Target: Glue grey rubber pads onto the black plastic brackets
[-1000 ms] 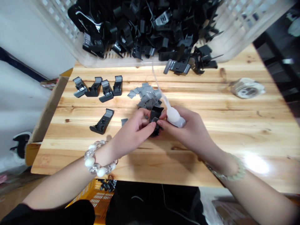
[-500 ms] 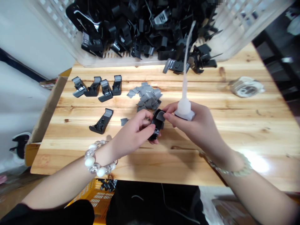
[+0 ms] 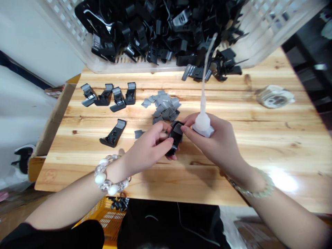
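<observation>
My left hand is closed around a black plastic clip-like part, thumb on its near side. A small grey pad lies at the far end of that part. In my right hand is a glue bottle with a white cap and a long thin nozzle pointing up and away. The right thumb and fingertips also touch the edge of the black part beside the pad. Beyond the hands is a pile of loose grey pads. One lone black part lies to the left.
A white plastic basket heaped with black parts stands at the back of the wooden table. Several black parts form a row at the left. A tape roll lies at right. A yellow basket is below the front edge.
The glue bottle has tilted slightly, its nozzle tip lower. The black part has turned a little in my left hand. Both hands stay at nearly the same place.
</observation>
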### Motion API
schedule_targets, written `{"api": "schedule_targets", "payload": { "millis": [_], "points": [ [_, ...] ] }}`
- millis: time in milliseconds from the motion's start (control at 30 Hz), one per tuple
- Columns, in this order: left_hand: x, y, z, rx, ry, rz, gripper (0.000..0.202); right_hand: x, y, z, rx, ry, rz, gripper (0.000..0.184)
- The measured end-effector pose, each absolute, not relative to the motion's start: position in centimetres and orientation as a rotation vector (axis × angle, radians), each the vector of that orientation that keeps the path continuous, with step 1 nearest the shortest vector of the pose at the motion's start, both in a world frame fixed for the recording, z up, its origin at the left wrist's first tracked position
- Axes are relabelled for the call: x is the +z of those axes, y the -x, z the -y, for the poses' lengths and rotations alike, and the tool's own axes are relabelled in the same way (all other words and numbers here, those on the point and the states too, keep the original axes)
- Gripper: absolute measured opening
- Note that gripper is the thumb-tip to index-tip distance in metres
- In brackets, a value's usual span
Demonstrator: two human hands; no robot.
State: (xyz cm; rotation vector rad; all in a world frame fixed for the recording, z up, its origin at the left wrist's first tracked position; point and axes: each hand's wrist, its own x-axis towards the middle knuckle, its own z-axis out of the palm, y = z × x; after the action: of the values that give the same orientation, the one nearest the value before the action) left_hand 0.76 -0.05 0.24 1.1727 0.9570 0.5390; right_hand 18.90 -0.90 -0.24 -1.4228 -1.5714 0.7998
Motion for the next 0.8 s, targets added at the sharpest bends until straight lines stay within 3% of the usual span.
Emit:
{"api": "schedule_targets", "payload": {
  "millis": [800],
  "points": [
    [0.71, -1.08, 0.72, 0.581, -1.117, -0.963, 0.005, -0.88, -18.52, 1.26, 0.587, 1.343, 1.715, 0.010]
  ]
}}
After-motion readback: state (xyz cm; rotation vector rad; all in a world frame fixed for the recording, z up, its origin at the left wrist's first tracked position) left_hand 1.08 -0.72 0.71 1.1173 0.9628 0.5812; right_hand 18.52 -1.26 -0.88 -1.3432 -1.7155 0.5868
